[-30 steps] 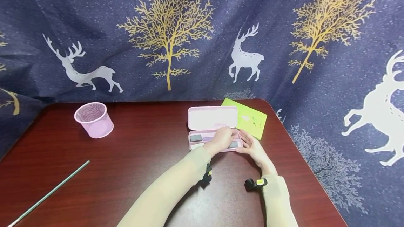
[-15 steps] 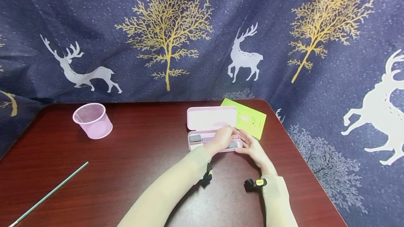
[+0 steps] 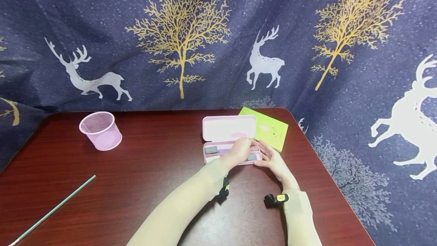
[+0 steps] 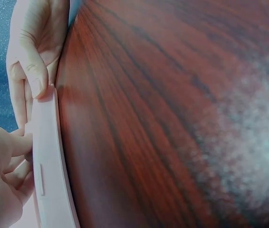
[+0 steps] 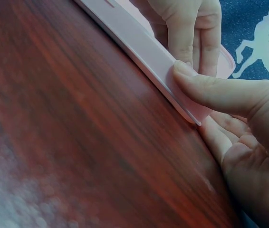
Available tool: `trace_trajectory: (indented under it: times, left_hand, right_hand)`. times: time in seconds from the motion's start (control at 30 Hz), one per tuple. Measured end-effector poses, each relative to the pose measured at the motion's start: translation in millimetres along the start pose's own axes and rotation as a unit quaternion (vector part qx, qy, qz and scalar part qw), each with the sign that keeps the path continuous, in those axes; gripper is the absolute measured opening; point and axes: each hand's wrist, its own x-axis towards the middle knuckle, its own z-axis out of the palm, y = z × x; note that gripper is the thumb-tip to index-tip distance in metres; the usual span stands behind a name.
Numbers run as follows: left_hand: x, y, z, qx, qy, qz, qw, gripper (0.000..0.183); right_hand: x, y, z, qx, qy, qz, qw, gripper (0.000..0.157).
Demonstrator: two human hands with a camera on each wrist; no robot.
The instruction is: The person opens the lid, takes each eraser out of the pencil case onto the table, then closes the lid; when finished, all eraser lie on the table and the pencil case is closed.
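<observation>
One open case (image 3: pixel 229 129) on the table (image 3: pixel 153 151) is reached into by the left hand (image 3: pixel 239 149), head view. Left wrist: whether anything is pinched by its fingers cannot be told. Right wrist: the case's end is pinched by the right hand (image 5: pixel 263 121); likely light, stiff, slick, it is best held there.

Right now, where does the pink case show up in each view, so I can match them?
Head: pink case right of centre, lid open.
Left wrist: left side, running up from the bottom edge.
Right wrist: upper part, slanting from the top edge down to right of centre.
Shared landmark: the right hand, at one end of the case.
</observation>
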Motion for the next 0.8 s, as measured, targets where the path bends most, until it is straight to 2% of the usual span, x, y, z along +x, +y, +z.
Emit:
trace_trajectory:
  times: [0.4, 0.8]
  left_hand:
    - [-3.4, -0.5, 0.0, 0.014, 0.024, 0.018, 0.9994, 0.020]
    - [-18.9, -0.8, -16.8, -0.005, 0.075, 0.062, 0.9953, 0.022]
  right_hand:
    - [0, 1, 0.2, -0.004, 0.004, 0.002, 1.000, 0.085]
    - [2, 4, 1.2, -0.002, 0.001, -0.002, 1.000, 0.087]
